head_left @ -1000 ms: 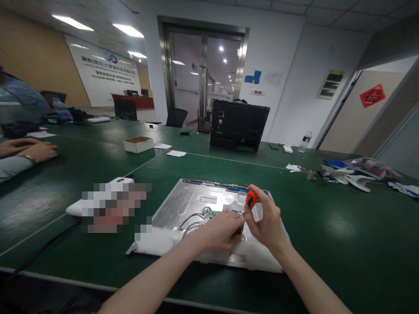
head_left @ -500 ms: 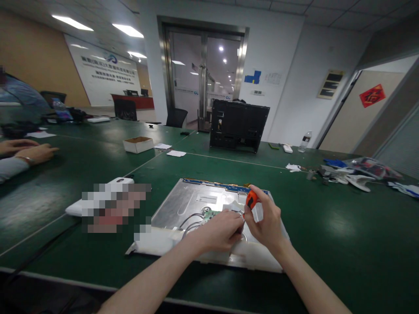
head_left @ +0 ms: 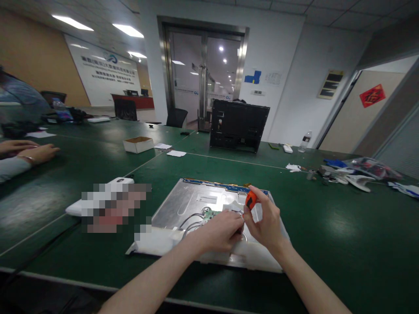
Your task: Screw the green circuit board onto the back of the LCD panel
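Note:
A flat silver display panel [head_left: 188, 198] lies back side up, with a blue circuit strip [head_left: 214, 186] along its far edge and a white film [head_left: 157, 240] along its near edge. My right hand [head_left: 269, 224] grips a screwdriver [head_left: 251, 200] by its orange and black handle, tilted over the panel's middle. Close beside it, my left hand [head_left: 224, 230] rests on the panel with its fingers curled; what they hold, if anything, is hidden. A small green circuit board [head_left: 210, 215] with grey cables [head_left: 190, 220] shows partly behind that hand. The screwdriver's tip is hidden between the hands.
A black monitor housing [head_left: 240, 126] stands farther back on the green table [head_left: 327, 226]. To the left are a white device [head_left: 78, 207], a small open box [head_left: 139, 145] and another person's hands [head_left: 39, 152]. Bags and loose parts [head_left: 350, 174] lie at right, near a bottle [head_left: 305, 141].
The screwdriver handle has turned slightly in my right hand. My left hand and the panel have kept their places.

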Demonstrator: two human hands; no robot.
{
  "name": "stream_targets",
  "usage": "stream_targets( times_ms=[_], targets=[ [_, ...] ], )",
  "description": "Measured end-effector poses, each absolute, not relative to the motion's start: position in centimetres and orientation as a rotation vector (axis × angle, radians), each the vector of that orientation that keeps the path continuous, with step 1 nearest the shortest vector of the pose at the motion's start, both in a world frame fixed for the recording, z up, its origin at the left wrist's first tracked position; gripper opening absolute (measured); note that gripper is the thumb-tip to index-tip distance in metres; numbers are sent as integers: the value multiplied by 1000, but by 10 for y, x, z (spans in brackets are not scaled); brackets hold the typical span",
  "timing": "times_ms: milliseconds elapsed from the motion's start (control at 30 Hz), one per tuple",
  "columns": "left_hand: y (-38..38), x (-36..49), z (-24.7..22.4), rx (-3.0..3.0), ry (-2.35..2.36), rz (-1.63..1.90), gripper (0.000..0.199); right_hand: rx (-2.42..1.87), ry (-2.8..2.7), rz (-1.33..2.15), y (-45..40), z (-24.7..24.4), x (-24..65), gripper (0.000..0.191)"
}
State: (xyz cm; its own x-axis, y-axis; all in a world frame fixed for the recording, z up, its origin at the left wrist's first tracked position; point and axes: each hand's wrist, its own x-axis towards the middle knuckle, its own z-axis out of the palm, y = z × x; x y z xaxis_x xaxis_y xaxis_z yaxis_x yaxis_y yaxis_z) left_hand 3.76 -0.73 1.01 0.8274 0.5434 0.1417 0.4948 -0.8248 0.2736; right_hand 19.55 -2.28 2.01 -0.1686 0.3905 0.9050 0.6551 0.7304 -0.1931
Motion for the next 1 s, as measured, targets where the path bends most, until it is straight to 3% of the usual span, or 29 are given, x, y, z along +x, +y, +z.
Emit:
stream_targets(
  times_ms=[1000],
  targets=[
    [-10, 38, 13, 2787, 814, 319, 6, -831, -1827, -284, -22, 19, 197, 50]
  ],
)
